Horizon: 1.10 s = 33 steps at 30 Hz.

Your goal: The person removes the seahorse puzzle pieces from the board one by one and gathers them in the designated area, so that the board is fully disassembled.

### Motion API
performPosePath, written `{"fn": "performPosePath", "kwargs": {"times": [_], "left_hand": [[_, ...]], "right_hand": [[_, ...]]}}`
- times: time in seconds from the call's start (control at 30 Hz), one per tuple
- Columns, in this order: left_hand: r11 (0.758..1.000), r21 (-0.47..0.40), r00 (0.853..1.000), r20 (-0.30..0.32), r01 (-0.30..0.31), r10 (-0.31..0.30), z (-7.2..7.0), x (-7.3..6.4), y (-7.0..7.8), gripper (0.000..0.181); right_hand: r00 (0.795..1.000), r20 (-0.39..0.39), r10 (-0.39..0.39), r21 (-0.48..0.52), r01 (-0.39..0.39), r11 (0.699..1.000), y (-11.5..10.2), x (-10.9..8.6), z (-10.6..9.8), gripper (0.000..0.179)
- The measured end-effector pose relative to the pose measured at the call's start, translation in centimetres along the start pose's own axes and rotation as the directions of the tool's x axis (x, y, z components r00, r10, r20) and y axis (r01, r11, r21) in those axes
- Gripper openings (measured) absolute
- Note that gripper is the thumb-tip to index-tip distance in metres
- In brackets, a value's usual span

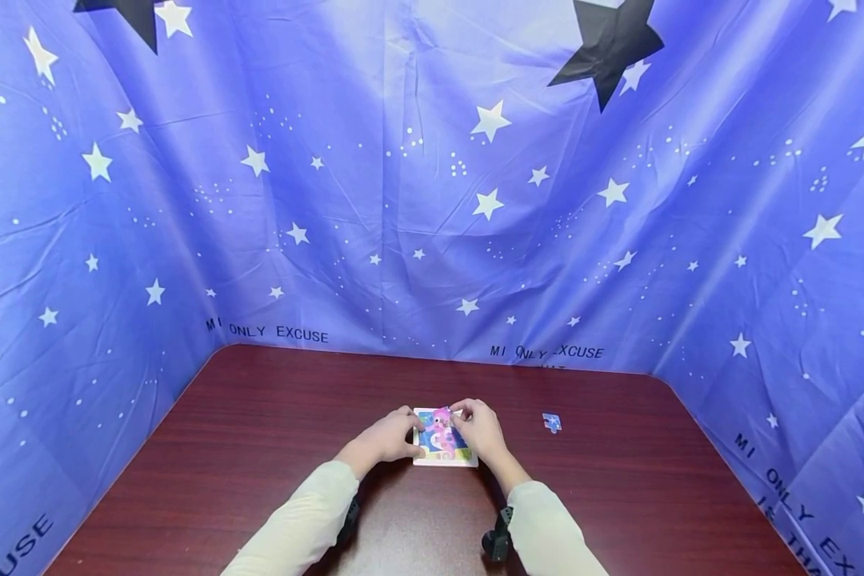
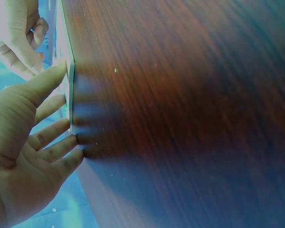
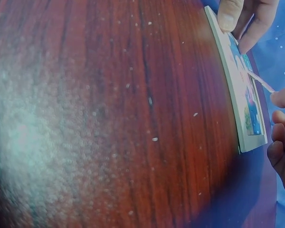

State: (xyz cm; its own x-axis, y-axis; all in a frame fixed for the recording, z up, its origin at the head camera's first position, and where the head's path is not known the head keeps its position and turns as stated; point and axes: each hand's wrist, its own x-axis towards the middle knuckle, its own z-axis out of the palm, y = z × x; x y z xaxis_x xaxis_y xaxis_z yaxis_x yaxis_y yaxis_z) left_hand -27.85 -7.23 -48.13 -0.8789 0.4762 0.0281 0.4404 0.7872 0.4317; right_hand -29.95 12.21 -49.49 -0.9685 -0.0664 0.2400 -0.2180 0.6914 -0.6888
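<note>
A small jigsaw puzzle in a pale tray (image 1: 432, 462) lies flat on the table, showing a pink figure on blue. My left hand (image 1: 385, 438) rests at its left side, thumb on the near rim and fingers (image 2: 52, 128) fairly straight and spread along the edge. Over the upper right part of the puzzle, my right hand (image 1: 481, 430) pinches a thin puzzle piece (image 3: 261, 82) between thumb and fingertips. That piece is tilted, its lower edge right at the picture. A loose blue puzzle piece (image 1: 552, 423) lies to the right, apart from the tray.
The dark red-brown wooden table (image 1: 274, 416) extends around the tray. A blue star-patterned cloth (image 1: 432, 264) hangs along its back and both sides. A black wrist device (image 1: 498, 538) is strapped under the right sleeve.
</note>
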Motion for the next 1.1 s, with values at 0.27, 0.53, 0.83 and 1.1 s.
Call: {"fn": "performPosePath", "kwargs": {"times": [0.27,0.53,0.83,1.1], "left_hand": [[0.997,-0.030,0.997,-0.039,-0.067,0.066,0.2,-0.1,-0.6,0.039],[1.000,-0.003,1.000,-0.022,-0.014,0.014,-0.2,-0.3,0.2,0.039],[1.000,0.027,1.000,-0.020,-0.016,0.017,-0.1,-0.2,0.1,0.045],[0.999,0.052,1.000,0.013,0.008,-0.008,-0.2,-0.2,0.4,0.050]], "right_hand": [[1.000,0.007,0.007,-0.002,-0.007,1.000,0.1,0.0,0.0,0.011],[1.000,0.002,0.002,0.012,-0.002,1.000,0.5,-0.1,0.0,0.011],[1.000,0.011,0.023,0.030,-0.024,0.999,0.6,-0.2,0.2,0.010],[1.000,0.011,0.023,0.033,-0.023,0.999,0.7,-0.1,0.1,0.010]]}}
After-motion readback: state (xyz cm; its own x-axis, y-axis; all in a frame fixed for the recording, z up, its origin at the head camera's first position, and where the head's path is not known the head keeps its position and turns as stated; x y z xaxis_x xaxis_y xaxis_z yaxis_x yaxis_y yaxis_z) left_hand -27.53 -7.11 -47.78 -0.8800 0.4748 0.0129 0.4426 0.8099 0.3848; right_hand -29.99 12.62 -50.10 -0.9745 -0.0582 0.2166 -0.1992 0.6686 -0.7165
